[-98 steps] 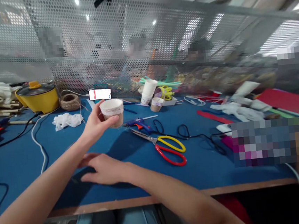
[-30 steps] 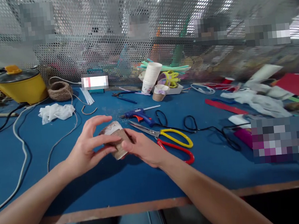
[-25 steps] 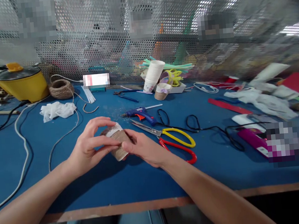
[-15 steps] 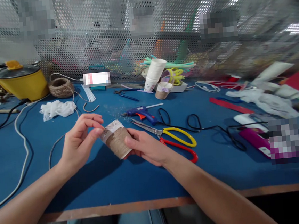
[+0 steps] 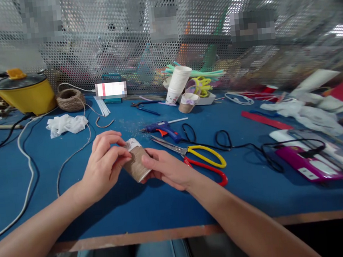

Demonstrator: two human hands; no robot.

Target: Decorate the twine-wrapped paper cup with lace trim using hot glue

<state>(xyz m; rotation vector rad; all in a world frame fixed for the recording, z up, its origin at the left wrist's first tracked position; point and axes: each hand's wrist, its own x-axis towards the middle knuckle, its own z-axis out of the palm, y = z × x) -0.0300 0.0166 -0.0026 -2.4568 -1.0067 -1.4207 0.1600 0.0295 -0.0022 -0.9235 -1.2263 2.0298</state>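
Observation:
A small paper cup (image 5: 137,163) wrapped in brown twine is tilted between my hands, its white patterned end bare. My right hand (image 5: 163,167) is closed around its right side, thumb lying over the twine. The curled fingers and thumb of my left hand (image 5: 110,160) press against the cup's upper left side; whether they also pinch a strand is hidden. From the twine ball (image 5: 70,100) at the back left, a strand runs down the table and passes behind my left forearm. Scissors (image 5: 188,153) with one yellow and one red handle lie right of the cup.
A blue glue gun (image 5: 162,130) lies behind the scissors, its black cord trailing right. Pliers (image 5: 146,106), stacked paper cups (image 5: 179,84) and another twine-wrapped cup (image 5: 186,105) are farther back. A yellow pot (image 5: 29,95) stands left; a purple device (image 5: 308,164) lies right.
My left hand has moved right and onto the cup, its fingers now covering part of the twine and white band. My right hand keeps its hold almost unmoved.

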